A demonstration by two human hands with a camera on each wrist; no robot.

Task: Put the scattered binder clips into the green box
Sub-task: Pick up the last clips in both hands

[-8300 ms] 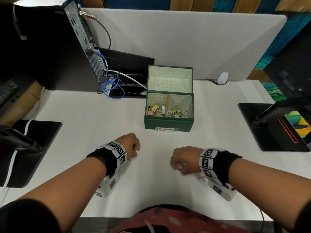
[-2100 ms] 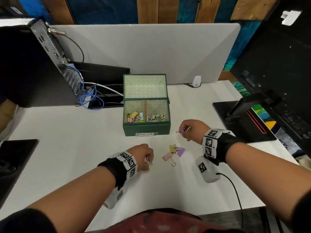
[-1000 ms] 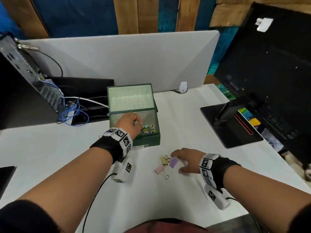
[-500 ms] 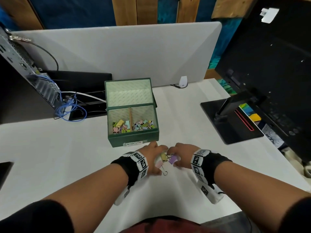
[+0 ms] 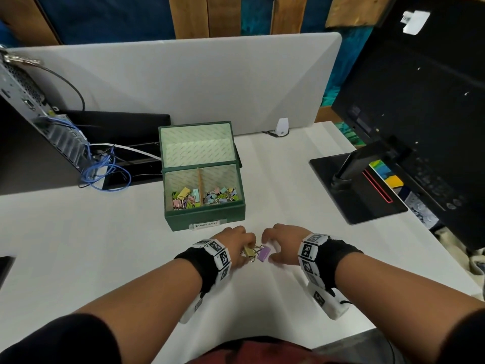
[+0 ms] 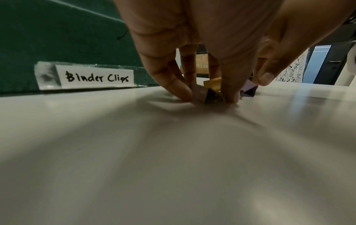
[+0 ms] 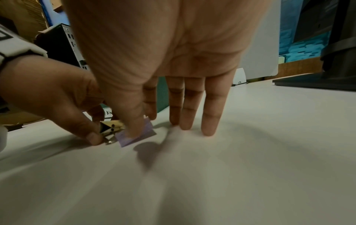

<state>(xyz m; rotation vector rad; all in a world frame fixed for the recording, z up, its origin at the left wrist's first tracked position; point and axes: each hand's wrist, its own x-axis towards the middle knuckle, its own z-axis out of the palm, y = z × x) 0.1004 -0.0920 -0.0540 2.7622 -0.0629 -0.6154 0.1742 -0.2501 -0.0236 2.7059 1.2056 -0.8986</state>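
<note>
The green box stands open on the white desk, with several coloured binder clips in both compartments. Just in front of it lie a yellow clip and a purple clip, their wire handles tangled. My left hand reaches in from the left. In the left wrist view its fingertips pinch a pinkish clip, with the yellow clip right behind it. My right hand has its thumb on the purple clip and its index finger behind it. Its other fingers lie straight on the desk.
A monitor base and a dark screen stand to the right. A computer case with blue cables is at the back left. A grey partition closes off the back of the desk.
My left hand left the box and came back to the clips. Both hands have since closed in on the cluster, and the pink clip is now hidden under the left hand in the head view.
</note>
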